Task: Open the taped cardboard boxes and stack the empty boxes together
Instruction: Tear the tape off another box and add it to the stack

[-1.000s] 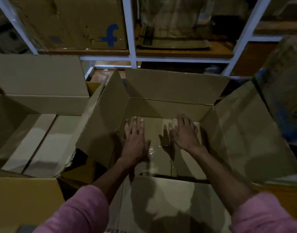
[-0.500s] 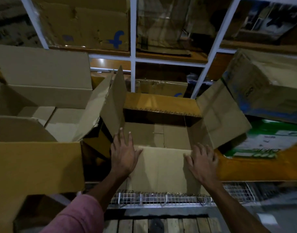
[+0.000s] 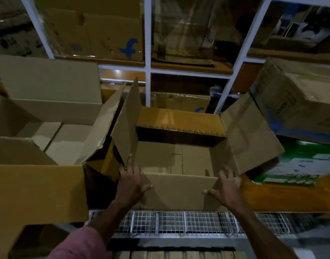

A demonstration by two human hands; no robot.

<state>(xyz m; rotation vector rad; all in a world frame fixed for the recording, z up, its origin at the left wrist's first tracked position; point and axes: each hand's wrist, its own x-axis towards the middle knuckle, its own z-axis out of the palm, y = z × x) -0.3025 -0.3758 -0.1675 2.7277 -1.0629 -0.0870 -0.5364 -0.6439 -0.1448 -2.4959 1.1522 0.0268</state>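
An open, empty cardboard box [image 3: 177, 159] stands in front of me with all its flaps spread. My left hand [image 3: 131, 182] lies at the box's near left corner, fingers reaching up along the left flap [image 3: 126, 124] and thumb on the near flap [image 3: 179, 191]. My right hand [image 3: 226, 189] lies at the near right corner, fingers spread toward the right flap [image 3: 252, 135], thumb on the near flap. A second, larger open box [image 3: 54, 131] sits right beside it on the left.
White shelving [image 3: 147, 71] behind holds more cardboard boxes, one with a blue letter f [image 3: 129, 47]. A tilted box with blue print [image 3: 298, 101] and a green-and-white carton [image 3: 300, 165] lie to the right. A wire mesh panel [image 3: 179, 221] and wooden slats are below.
My hands have come out of the box's bottom, where they pressed flat, and now rest at its near corners. The view has pulled back and the far flap has folded outward.
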